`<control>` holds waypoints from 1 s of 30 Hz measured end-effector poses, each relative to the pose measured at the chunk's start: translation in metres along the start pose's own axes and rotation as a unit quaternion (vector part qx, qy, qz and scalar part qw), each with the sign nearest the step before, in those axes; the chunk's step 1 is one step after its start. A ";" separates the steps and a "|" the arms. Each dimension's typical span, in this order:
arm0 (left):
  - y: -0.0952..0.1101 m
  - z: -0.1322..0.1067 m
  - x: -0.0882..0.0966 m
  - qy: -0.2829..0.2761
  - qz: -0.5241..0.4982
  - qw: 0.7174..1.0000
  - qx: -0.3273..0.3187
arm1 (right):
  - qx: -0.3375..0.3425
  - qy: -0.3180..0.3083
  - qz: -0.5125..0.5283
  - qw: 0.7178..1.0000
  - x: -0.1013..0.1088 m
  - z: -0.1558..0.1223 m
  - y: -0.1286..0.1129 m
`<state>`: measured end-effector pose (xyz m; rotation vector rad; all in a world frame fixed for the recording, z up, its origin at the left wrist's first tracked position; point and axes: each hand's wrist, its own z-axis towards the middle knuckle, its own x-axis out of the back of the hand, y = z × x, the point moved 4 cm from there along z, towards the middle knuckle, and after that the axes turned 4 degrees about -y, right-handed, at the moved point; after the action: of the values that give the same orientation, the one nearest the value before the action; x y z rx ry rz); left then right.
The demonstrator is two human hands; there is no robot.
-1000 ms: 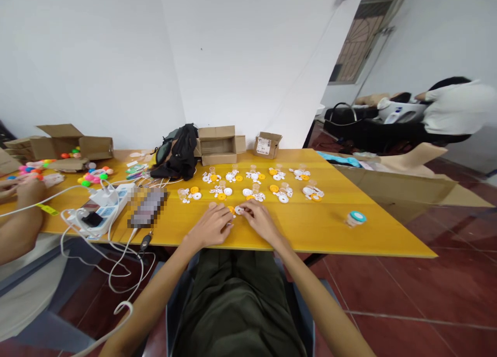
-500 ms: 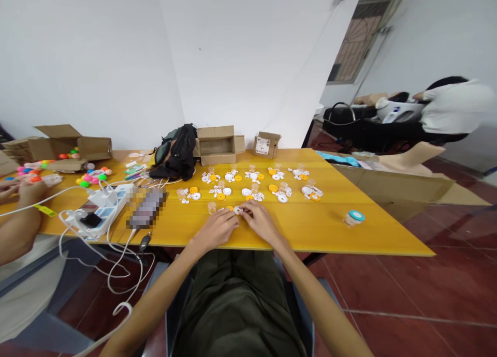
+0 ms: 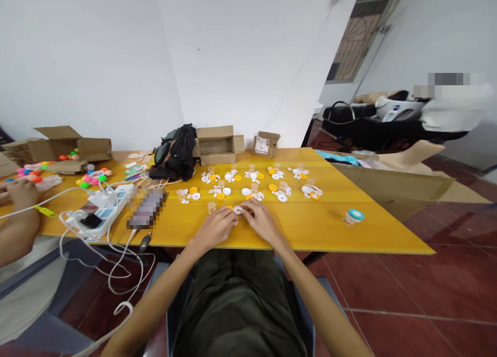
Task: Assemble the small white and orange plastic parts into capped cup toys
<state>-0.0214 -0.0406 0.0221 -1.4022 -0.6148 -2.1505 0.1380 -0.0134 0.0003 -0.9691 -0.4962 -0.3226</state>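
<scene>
My left hand point(image 3: 216, 226) is low over the near edge of the table, its fingers bent and closed; what they hold is mostly hidden, though a bit of something pale shows under the fingertips. Close beside it, my right hand point(image 3: 259, 220) has its thumb and fingers pinched at the rim of a small white plastic disc point(image 3: 237, 210). Part of a yellow disc shows just behind the left fingers. A small clear cup point(image 3: 212, 207) stands left of the hands. Beyond them lie several groups of parts: white discs point(image 3: 227, 191), yellow discs point(image 3: 221, 196) and clear cups point(image 3: 254, 188).
A clear cup with a teal lid point(image 3: 354, 217) stands at right. To the left are a phone point(image 3: 147, 208), a power strip point(image 3: 104, 212) and loose cables. A black bag point(image 3: 176, 152) and cardboard boxes point(image 3: 217, 145) line the back. Another person's hand point(image 3: 23, 191) is at far left.
My left hand has drawn back slightly, so more of the white disc shows between the hands. My right hand is almost where it was. The parts on the table stay put.
</scene>
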 end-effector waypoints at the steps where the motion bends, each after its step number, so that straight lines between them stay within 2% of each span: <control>1: 0.000 0.000 0.000 0.002 -0.006 1.000 0.003 | 0.000 0.001 0.001 1.000 0.000 0.000 0.000; 10: -0.003 0.000 0.001 0.013 -0.031 0.999 0.014 | 0.019 0.006 0.012 1.000 0.003 -0.001 -0.006; 22: 0.001 0.001 -0.010 -0.009 0.044 0.999 0.021 | 0.018 0.007 0.006 1.000 0.004 -0.001 -0.006; 30: 0.002 0.001 -0.008 0.001 0.042 0.999 0.018 | 0.015 0.003 0.006 1.000 0.004 -0.001 -0.006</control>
<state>-0.0167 -0.0405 0.0151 -1.3828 -0.5793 -2.0647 0.1385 -0.0175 0.0064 -0.9416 -0.4881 -0.3073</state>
